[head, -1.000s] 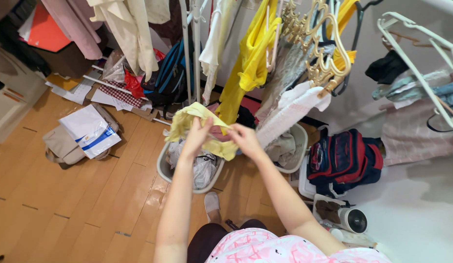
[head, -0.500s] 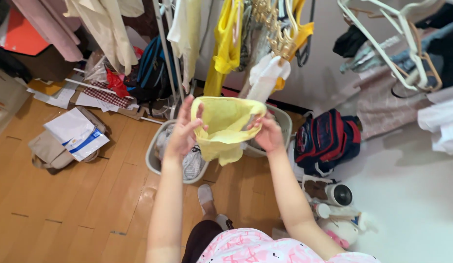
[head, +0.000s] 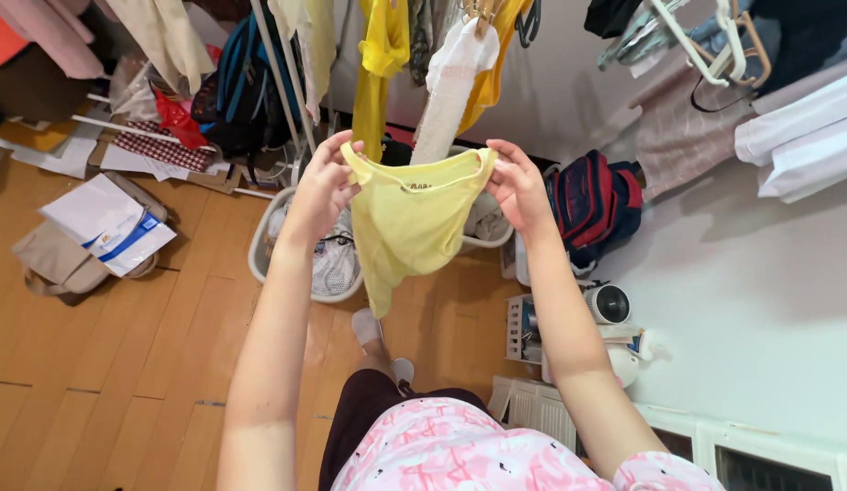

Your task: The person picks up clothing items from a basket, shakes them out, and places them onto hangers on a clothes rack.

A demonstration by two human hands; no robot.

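I hold a pale yellow top (head: 410, 227) spread out in front of me, hanging by its upper edge. My left hand (head: 322, 182) pinches its left corner and my right hand (head: 517, 185) pinches its right corner. The garment hangs above two white laundry baskets (head: 260, 259) on the wooden floor, the left one with light clothes in it. Both my arms are stretched forward.
A clothes rack (head: 278, 82) behind carries yellow, white and cream garments. A blue backpack (head: 237, 86) leans under it. A red and navy backpack (head: 592, 200) and a small white fan (head: 610, 305) sit by the white wall. A beige bag with papers (head: 87, 241) lies at left.
The yellow top went from a bunched lump to fully spread. My hands moved apart and rose, and my view shifted right and down.
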